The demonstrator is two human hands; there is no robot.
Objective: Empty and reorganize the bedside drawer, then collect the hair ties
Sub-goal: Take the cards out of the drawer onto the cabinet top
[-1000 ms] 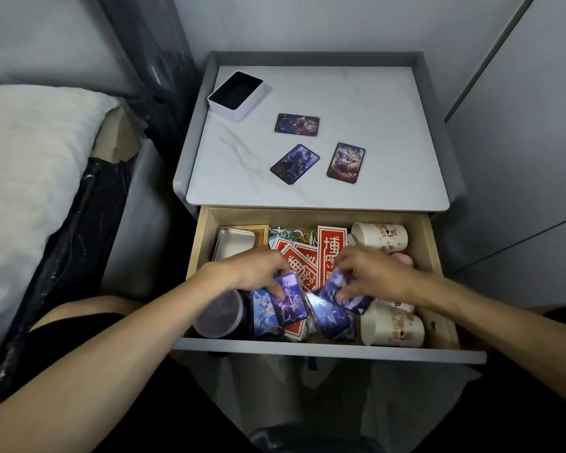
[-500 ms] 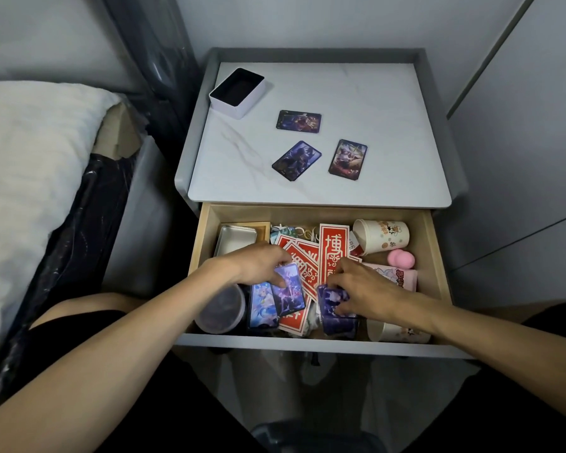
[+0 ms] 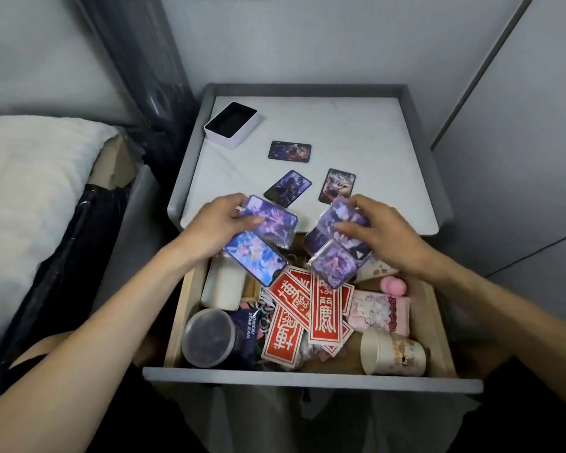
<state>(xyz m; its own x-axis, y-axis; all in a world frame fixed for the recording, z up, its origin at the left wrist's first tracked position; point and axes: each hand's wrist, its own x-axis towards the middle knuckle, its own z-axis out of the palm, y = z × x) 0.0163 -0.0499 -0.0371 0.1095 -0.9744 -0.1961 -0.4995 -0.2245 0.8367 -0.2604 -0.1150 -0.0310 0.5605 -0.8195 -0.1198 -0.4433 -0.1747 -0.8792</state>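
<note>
Left hand (image 3: 216, 223): thumb and fingers pinch two cards (image 3: 268, 233), held above the back left of the drawer (image 3: 307, 377). Right hand (image 3: 383, 230): fingers curled round a fanned card bunch (image 3: 335, 246), above the drawer's back middle. Half a second ago both hands were down in the drawer clutter; now both are up and out with their cards. Behind the drawer, the top (image 3: 356, 125) carries a tin (image 3: 231, 125) and three loose cards (image 3: 290, 150). Likely the held cards join them, so emptying is early. Left in the drawer: tub (image 3: 209, 335), red envelopes (image 3: 324, 308), pouch (image 3: 379, 310), cup (image 3: 392, 353). Hair ties: cannot pick them out for sure.
</note>
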